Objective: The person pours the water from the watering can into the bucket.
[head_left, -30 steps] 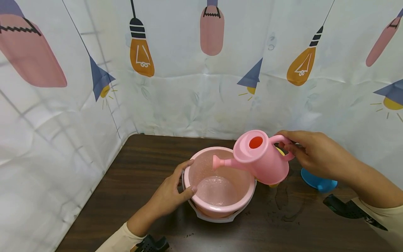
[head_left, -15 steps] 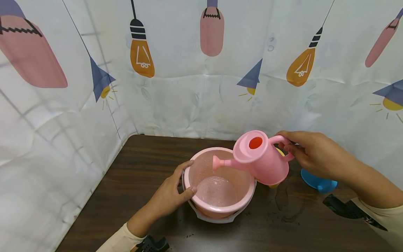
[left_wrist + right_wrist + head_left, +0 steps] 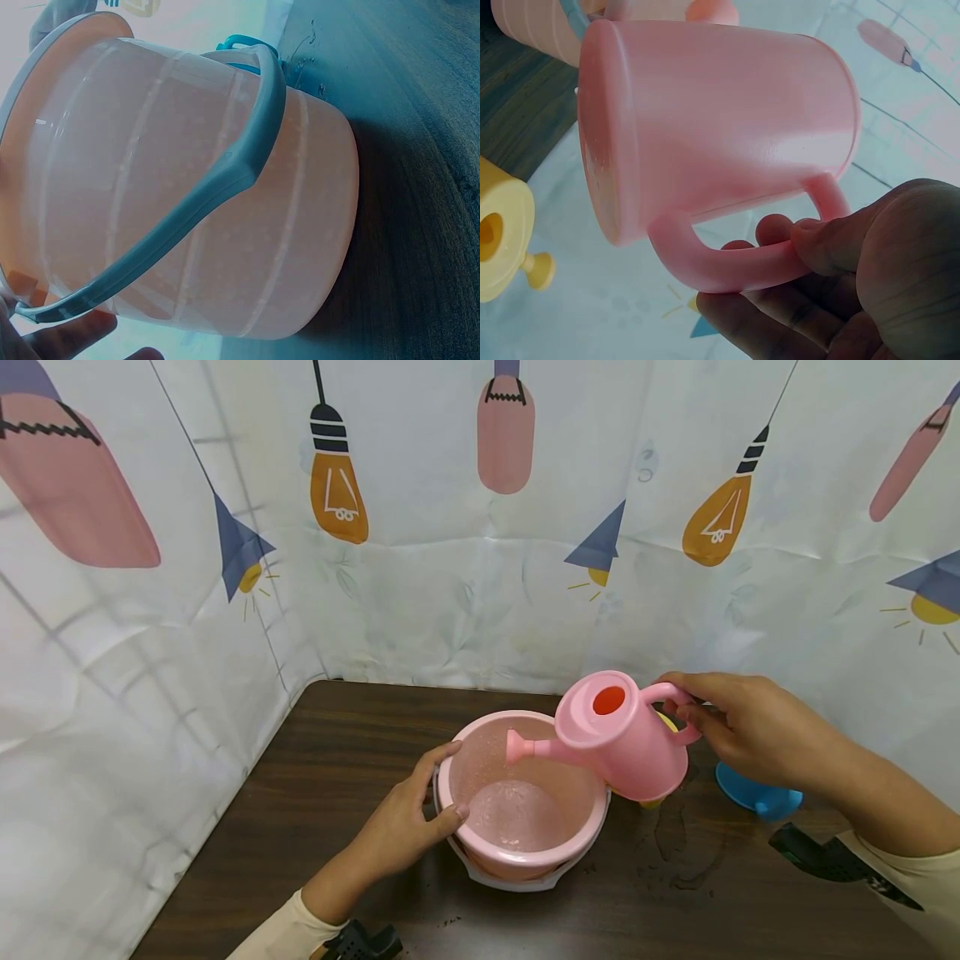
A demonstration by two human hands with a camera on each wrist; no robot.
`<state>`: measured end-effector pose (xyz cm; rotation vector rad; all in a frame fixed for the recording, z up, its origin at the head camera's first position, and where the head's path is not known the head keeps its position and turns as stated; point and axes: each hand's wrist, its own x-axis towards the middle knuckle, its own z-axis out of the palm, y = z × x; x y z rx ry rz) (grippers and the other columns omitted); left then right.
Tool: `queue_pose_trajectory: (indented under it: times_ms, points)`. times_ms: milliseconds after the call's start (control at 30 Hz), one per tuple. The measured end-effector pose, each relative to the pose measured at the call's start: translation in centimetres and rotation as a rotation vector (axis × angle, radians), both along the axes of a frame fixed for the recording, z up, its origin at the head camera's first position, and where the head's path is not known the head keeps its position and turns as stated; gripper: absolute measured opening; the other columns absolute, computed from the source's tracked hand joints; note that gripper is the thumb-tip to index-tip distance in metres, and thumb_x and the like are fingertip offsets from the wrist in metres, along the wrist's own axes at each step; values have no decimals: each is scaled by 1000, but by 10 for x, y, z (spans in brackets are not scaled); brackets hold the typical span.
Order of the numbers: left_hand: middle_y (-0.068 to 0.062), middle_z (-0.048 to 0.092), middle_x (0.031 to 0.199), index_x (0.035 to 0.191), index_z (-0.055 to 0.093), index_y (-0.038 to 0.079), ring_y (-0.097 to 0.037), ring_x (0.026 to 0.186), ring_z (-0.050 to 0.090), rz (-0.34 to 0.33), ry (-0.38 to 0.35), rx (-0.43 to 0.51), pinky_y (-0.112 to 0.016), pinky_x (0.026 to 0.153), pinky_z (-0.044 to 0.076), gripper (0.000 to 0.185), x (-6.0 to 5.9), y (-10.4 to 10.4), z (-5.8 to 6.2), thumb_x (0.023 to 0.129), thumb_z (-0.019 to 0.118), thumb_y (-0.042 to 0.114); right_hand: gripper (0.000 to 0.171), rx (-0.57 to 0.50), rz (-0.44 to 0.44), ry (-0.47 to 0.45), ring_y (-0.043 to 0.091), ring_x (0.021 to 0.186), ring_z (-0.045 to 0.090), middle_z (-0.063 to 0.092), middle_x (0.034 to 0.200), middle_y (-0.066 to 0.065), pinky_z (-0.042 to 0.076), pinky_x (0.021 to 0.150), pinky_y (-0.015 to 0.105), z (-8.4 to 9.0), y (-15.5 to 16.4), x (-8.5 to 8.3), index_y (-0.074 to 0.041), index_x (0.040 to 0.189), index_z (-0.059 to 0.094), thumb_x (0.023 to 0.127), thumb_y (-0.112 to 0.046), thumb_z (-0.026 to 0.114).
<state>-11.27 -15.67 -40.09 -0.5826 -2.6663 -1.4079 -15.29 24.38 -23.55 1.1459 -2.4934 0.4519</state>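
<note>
A pink watering can is tipped to the left, its sprinkler head over a pale pink bucket. Fine drops fall from it, and rippled water shows in the bucket's bottom. My right hand grips the can's loop handle, thumb on one side and fingers on the other. On the bucket's left side my left hand holds the rim, thumb at the near part and forefinger farther back. In the left wrist view the bucket's grey handle hangs down along its wall.
Behind the can lies a yellow plastic vessel with a round opening and a flared spout. A blue funnel-like piece lies right of it. Wet marks streak the dark wooden table. A printed curtain closes the back and left.
Both hands, the can and the bucket hold their places; only the ripples in the bucket's water differ.
</note>
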Motion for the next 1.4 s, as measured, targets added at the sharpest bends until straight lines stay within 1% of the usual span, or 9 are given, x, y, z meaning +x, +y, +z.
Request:
queue_pose_trajectory:
  times_ms: [167,233,500,633,933,1100,1400]
  points:
    - [-14,53,146,157,32,34,-25,116,65,-2,1,0,-50,95,50,73,0,0,0,93,67,43,44,2,6,5,3,75,62,64,96,-13,50,71,14,1,0,0,-17,122,70,85,7,76]
    - [-14,53,146,157,32,34,-25,116,65,-3,0,-1,-51,95,50,73,0,0,0,93,67,43,44,6,2,8,2,75,61,64,96,-13,50,70,15,1,-1,-1,-19,121,70,85,6,76]
    - [-14,54,145,157,32,34,-25,115,65,0,2,-1,-51,94,50,74,0,0,0,93,67,43,45,9,-3,22,2,75,58,64,95,-12,48,67,16,1,0,-1,-17,122,70,85,6,77]
    - [-12,53,146,156,33,35,-23,115,65,8,-5,-5,-50,95,50,74,0,1,1,92,68,43,45,3,5,15,3,75,60,64,96,-12,49,69,14,1,0,-1,-17,122,70,85,7,77]
    - [-12,54,145,156,33,36,-22,116,64,5,0,-14,-49,95,50,73,1,1,2,92,68,44,45,-4,12,5,3,76,63,65,98,-11,51,72,13,0,0,-2,-15,123,70,85,8,76]
    - [-12,53,145,156,33,36,-22,116,64,-3,-4,-6,-49,95,51,73,1,1,3,93,68,44,46,-7,15,4,3,75,62,64,96,-12,50,71,12,0,0,-2,-17,122,70,85,8,77]
    - [-11,57,141,155,35,36,-18,111,65,9,27,-16,-45,93,51,73,1,1,3,91,68,44,41,2,2,-40,1,76,66,63,96,-14,54,70,18,1,-2,-1,-17,123,70,88,4,75]
